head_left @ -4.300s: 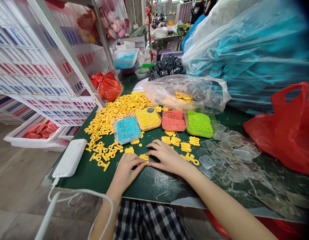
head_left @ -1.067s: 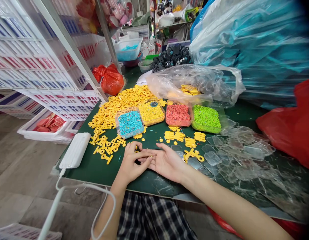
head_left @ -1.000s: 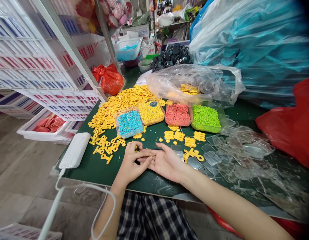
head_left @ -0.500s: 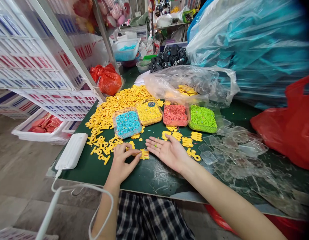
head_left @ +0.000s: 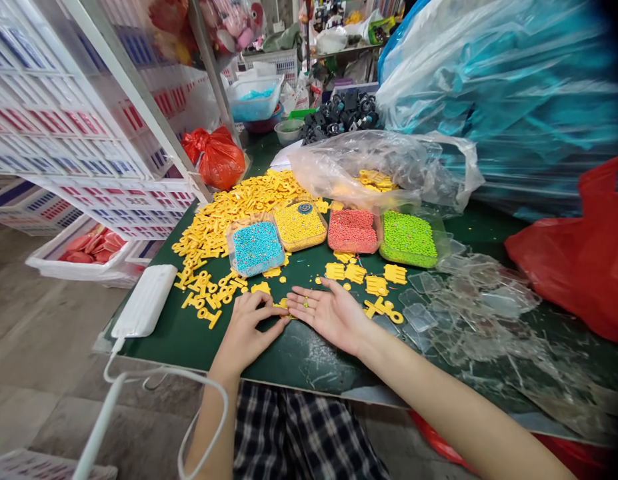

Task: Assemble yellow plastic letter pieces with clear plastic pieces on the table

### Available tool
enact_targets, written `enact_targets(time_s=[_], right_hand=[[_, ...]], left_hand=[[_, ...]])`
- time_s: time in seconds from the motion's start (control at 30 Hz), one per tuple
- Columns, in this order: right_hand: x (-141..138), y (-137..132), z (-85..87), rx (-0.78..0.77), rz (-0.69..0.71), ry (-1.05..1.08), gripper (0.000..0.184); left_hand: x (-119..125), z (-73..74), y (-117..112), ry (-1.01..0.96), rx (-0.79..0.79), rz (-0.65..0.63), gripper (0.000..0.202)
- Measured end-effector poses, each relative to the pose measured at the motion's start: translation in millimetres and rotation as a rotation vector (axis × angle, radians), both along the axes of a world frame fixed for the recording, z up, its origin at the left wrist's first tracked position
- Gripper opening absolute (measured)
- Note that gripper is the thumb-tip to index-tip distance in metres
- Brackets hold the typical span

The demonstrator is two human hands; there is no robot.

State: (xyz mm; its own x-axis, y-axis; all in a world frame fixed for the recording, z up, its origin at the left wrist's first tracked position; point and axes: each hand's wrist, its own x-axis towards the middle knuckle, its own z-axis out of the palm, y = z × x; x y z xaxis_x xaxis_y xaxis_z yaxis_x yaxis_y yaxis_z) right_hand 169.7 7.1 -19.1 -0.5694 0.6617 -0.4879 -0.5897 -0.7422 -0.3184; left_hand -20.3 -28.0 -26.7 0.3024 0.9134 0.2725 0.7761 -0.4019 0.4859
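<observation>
My right hand lies palm up and open on the green table, with a few tiny beads resting on its fingers. My left hand sits just left of it, fingers curled and pinched at a small yellow plastic piece near the right fingertips. Beyond the hands stand trays of blue beads, yellow beads, red beads and green beads. Flat yellow comb-like pieces lie right of my right hand.
A heap of yellow plastic parts spreads at the left. Clear plastic lids litter the right side. A white power bank with cable lies at the left edge. Clear bag, red bags, stacked crates surround.
My right hand turned from palm down to palm up and now holds beads on its fingers. My left hand stayed beside it, working at the small yellow piece.
</observation>
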Motion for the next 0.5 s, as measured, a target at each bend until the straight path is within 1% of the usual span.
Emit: enact_targets(time_s=[0.17,0.27,0.33,0.4,0.5], right_hand=[[-1,-1,-3.1,0.016,0.003,0.015,0.045],[-1,-1,2.8,-0.019,-0.008,0.01,0.045],[2,3,12.5,-0.044,-0.034,0.004,0.046],[11,9,26.0,-0.05,-0.094,-0.002,0.045],[36,22,47.0,-0.009,-0.28,-0.03,0.042]], left_hand=[[0,-0.5,0,-0.021,-0.008,0.006,0.012],[0,1.1,1,-0.084,0.037,0.04,0.016],[0,2.1,3,-0.129,0.116,0.085,0.018],[2,2.8,3,-0.142,0.204,0.11,0.017],[5,3.5,3,-0.117,0.295,0.072,0.014]])
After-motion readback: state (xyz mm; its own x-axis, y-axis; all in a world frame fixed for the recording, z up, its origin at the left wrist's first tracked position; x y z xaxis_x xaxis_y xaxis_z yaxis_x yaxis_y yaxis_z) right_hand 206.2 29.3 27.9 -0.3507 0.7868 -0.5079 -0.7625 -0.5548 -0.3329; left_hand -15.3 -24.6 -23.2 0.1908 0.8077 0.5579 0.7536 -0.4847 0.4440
